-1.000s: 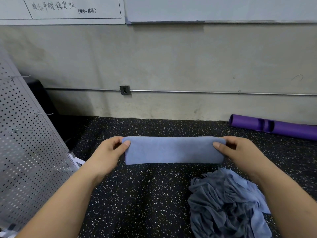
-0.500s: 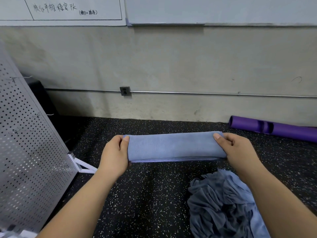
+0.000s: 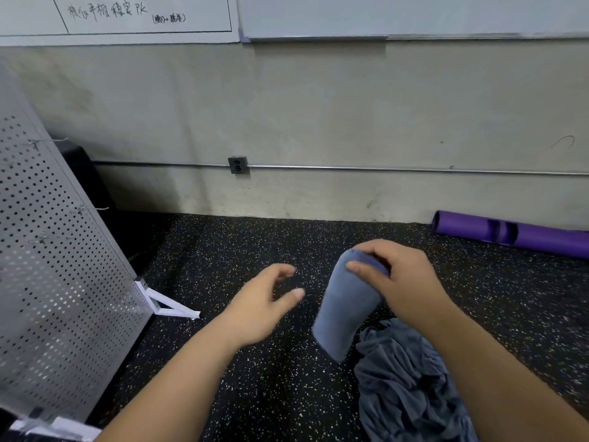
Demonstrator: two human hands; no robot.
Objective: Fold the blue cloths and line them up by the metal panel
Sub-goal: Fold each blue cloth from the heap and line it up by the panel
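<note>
My left hand (image 3: 264, 303) and right hand (image 3: 406, 282) are bare, both forearms (image 3: 178, 378) bare to the frame edge. Fingers (image 3: 291, 296) have short plain nails.

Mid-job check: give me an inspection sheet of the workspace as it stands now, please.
Surface: black speckled floor.
Job's things: folded blue cloth hangs lengthwise from the right hand; crumpled cloth pile lies on the floor at lower right; perforated metal panel stands at left on a white foot.
Clutter: purple tube lies along the wall, far right.
Hands: right hand pinches the folded blue cloth's top end; left hand open, holding nothing, apart from the cloth.
Cables: nothing seen; only a metal conduit with a socket on the wall.
Surroundings: concrete wall, whiteboards above, one with handwriting.
</note>
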